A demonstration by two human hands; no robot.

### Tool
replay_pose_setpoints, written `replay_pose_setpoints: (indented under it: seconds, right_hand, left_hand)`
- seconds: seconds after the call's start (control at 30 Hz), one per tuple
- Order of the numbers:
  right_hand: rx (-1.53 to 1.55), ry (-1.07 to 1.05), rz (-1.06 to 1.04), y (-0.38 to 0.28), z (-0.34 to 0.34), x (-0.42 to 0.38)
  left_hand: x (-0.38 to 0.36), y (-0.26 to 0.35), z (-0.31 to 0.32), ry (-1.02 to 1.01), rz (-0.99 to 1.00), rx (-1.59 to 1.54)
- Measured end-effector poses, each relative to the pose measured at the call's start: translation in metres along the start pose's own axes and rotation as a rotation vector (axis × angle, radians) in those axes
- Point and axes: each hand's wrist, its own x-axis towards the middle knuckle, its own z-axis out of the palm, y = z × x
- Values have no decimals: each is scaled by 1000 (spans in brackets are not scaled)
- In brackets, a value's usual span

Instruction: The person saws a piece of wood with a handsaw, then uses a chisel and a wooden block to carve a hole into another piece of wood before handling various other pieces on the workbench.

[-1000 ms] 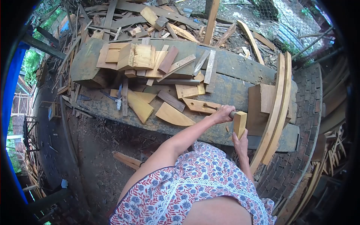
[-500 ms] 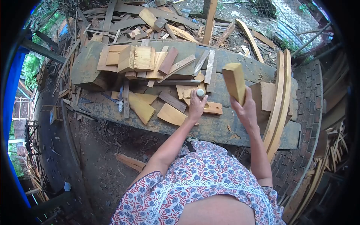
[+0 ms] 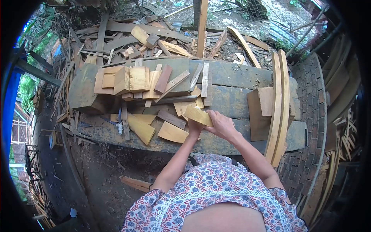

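Observation:
My right hand [image 3: 223, 124] is closed round a thick yellowish wooden block [image 3: 198, 116], which now lies level above my left hand. My left hand [image 3: 194, 127] is closed below the block. The pale, round-ended chisel handle it gripped half a second ago is covered by the block. Its blade does not show. The pale piece of wood with holes, earlier under my left hand, is hidden by my hands and the block. Just left of my hands lie a pale offcut [image 3: 172, 132] and a dark brown strip [image 3: 171, 119] on the worn bench [image 3: 228, 141].
Two long curved timbers [image 3: 275, 100] lean across the bench's right end beside a large wooden block [image 3: 257, 112]. Stacked boards and blocks [image 3: 137, 79] occupy the back left. Scrap wood [image 3: 176, 48] is heaped behind, around an upright post [image 3: 202, 33].
My right hand has brought the wooden block down and left, from raised at the right to over my left hand and the chisel. The view has shifted slightly.

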Motion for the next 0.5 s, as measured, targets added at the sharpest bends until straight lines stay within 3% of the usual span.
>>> replay_pose_setpoints:
  seconds: [0.03, 0.07, 0.1, 0.23, 0.3, 0.33, 0.43, 0.5]
  right_hand:
    - [-1, 10, 0, 3, -3, -7]
    - [121, 30, 101, 5, -6, -16]
    - [247, 45, 208, 9, -5, -29]
    - [499, 165, 385, 45, 5, -72]
    - [659, 344, 532, 52, 2, -94]
    - [664, 348, 537, 59, 4, -103]
    - [644, 491, 624, 76, 8, -129]
    - [655, 666, 548, 82, 13, -141]
  left_hand:
    - [3, -5, 4, -51, -86, -21]
    - [5, -2, 9, 89, 54, 49]
    - [4, 0, 12, 84, 52, 50]
    - [11, 24, 20, 93, -96, -92]
    - [15, 28, 28, -70, 96, -45]
    - [15, 28, 33, -77, 97, -42]
    - [13, 31, 53, -411, 117, -173]
    - [14, 41, 64, -420, 175, -120]
